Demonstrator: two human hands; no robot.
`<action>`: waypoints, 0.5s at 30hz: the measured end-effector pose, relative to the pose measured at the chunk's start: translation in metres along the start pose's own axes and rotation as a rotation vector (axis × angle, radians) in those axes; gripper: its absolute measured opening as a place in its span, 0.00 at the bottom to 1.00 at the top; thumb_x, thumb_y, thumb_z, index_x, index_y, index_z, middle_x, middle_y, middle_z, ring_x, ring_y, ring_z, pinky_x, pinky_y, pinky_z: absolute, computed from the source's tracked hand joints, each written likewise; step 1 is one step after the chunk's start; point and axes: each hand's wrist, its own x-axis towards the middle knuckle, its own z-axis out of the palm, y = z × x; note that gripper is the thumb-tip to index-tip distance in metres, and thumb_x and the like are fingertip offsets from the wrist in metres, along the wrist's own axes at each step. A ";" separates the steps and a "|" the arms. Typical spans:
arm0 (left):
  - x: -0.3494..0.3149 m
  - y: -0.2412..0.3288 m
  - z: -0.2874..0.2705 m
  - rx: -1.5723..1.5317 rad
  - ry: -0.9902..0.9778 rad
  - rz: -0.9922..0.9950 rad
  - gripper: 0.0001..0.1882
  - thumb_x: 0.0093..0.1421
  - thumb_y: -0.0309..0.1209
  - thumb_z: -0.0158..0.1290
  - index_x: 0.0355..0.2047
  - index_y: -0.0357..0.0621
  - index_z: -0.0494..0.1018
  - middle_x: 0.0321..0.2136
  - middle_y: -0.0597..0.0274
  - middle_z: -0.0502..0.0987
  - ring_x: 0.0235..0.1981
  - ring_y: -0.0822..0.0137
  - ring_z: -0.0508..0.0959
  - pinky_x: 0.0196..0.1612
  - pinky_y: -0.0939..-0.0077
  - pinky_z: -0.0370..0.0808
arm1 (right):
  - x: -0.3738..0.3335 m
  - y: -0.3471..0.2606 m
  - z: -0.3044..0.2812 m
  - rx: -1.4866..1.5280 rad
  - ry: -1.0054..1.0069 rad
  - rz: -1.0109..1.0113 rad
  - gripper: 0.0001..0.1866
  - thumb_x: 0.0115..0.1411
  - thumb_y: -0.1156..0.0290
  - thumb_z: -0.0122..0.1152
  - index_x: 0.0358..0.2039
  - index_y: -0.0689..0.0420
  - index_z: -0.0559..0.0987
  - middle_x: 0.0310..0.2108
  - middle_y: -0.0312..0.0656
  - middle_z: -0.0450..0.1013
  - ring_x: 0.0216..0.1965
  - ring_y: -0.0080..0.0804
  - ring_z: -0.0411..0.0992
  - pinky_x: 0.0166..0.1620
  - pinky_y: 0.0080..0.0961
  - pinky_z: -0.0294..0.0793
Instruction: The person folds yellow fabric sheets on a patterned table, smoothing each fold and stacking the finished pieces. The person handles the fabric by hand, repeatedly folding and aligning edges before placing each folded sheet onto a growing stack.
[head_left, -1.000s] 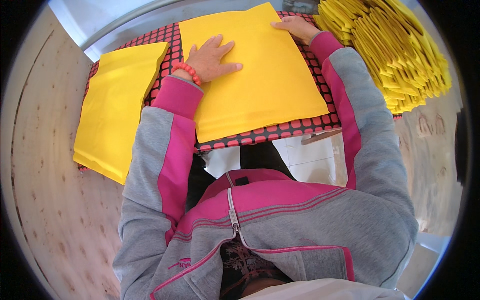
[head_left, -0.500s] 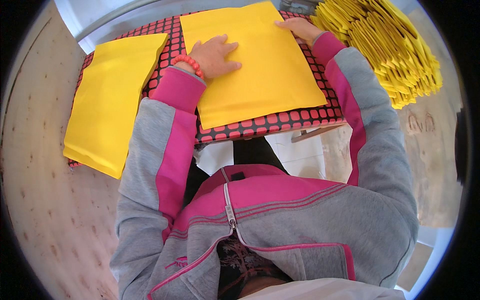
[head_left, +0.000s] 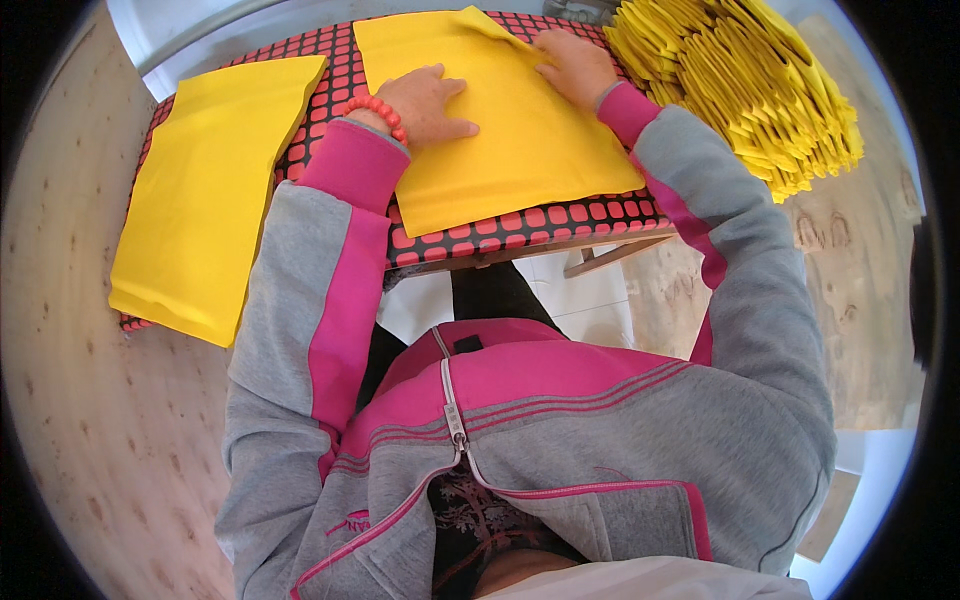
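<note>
A flat yellow fabric piece (head_left: 500, 150) lies on the table, its far right corner lifted and folded inward. My left hand (head_left: 425, 105), with a red bead bracelet at the wrist, rests on its left half, fingers spread. At that folded corner, my right hand (head_left: 578, 68) grips the edge between thumb and fingers; some fingertips are hard to make out. To the left lies a stack of yellow fabric pieces (head_left: 205, 200), its near end reaching to the table's edge.
A red-and-black patterned cloth (head_left: 535, 222) covers the table. A tall heap of folded yellow pieces (head_left: 765, 100) stands at the far right on a wooden board (head_left: 830, 260). Wooden boarding (head_left: 100, 420) lies on the left. A metal rail (head_left: 215, 38) runs behind the table.
My right hand has moved left and inward, turning the far right corner of the yellow fabric piece over. My left hand stays spread on the fabric.
</note>
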 end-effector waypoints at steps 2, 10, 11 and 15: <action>0.000 0.000 0.000 -0.006 -0.009 -0.017 0.39 0.60 0.55 0.59 0.62 0.37 0.70 0.58 0.37 0.71 0.60 0.43 0.72 0.63 0.60 0.70 | -0.005 0.018 -0.007 0.482 -0.119 0.307 0.13 0.67 0.62 0.60 0.48 0.53 0.80 0.39 0.41 0.80 0.36 0.30 0.81 0.34 0.23 0.81; 0.001 0.004 -0.004 0.029 -0.026 -0.043 0.40 0.60 0.55 0.59 0.63 0.39 0.70 0.60 0.38 0.71 0.61 0.44 0.72 0.65 0.60 0.69 | -0.023 0.046 -0.012 1.042 -0.452 0.675 0.12 0.71 0.59 0.57 0.39 0.54 0.79 0.32 0.33 0.79 0.26 0.23 0.76 0.31 0.25 0.78; 0.000 0.005 -0.004 0.030 -0.035 -0.053 0.40 0.59 0.55 0.59 0.63 0.39 0.70 0.60 0.37 0.70 0.62 0.44 0.72 0.66 0.60 0.68 | -0.021 0.038 -0.011 0.944 -0.418 0.649 0.10 0.70 0.60 0.58 0.37 0.54 0.78 0.31 0.34 0.79 0.26 0.25 0.76 0.30 0.26 0.78; -0.005 0.009 -0.006 0.034 -0.001 -0.001 0.41 0.59 0.56 0.58 0.64 0.39 0.69 0.63 0.37 0.68 0.64 0.43 0.70 0.68 0.61 0.66 | -0.022 -0.004 -0.009 -0.357 0.043 -0.148 0.04 0.59 0.72 0.59 0.35 0.51 0.77 0.36 0.43 0.74 0.31 0.41 0.79 0.31 0.35 0.81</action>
